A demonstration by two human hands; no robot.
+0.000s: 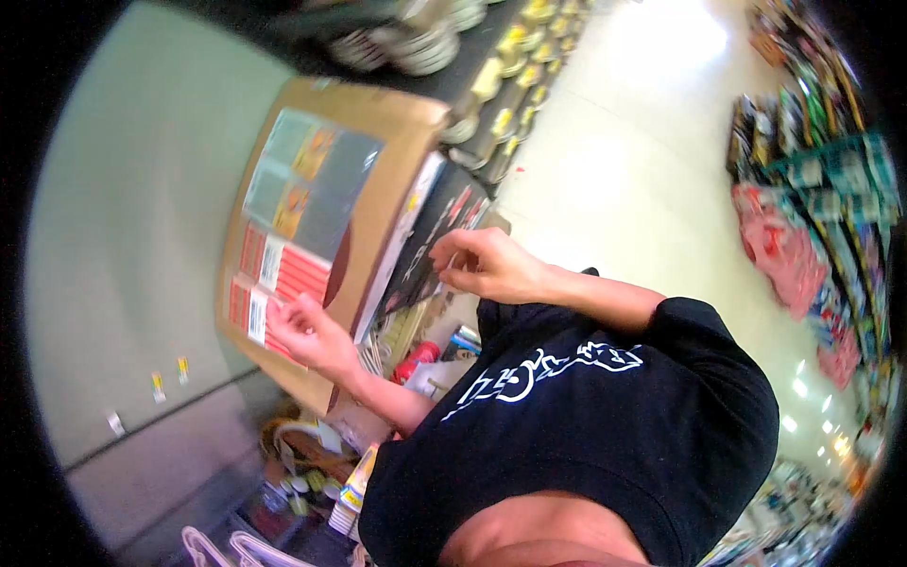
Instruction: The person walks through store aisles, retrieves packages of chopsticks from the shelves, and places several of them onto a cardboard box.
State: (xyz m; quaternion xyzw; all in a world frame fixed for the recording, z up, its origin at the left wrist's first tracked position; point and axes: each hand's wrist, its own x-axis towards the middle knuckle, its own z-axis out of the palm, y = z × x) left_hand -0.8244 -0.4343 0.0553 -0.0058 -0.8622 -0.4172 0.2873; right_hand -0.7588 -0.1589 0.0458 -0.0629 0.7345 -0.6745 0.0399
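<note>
A cardboard box [389, 121] is sitting beyond the left hand [314, 335], left of the right hand [484, 265]. Both are hovering apart, loosely curled.

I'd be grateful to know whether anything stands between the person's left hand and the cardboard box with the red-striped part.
Nothing visible does: in this view the left hand lies right over the red-striped part of the cardboard box. Whether they touch is unclear.

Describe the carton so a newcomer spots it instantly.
Find the pale panel filling the left side. Right of it, by the left hand, is the carton. It's tan with red-striped patches, unlike the black box beside it.
</note>
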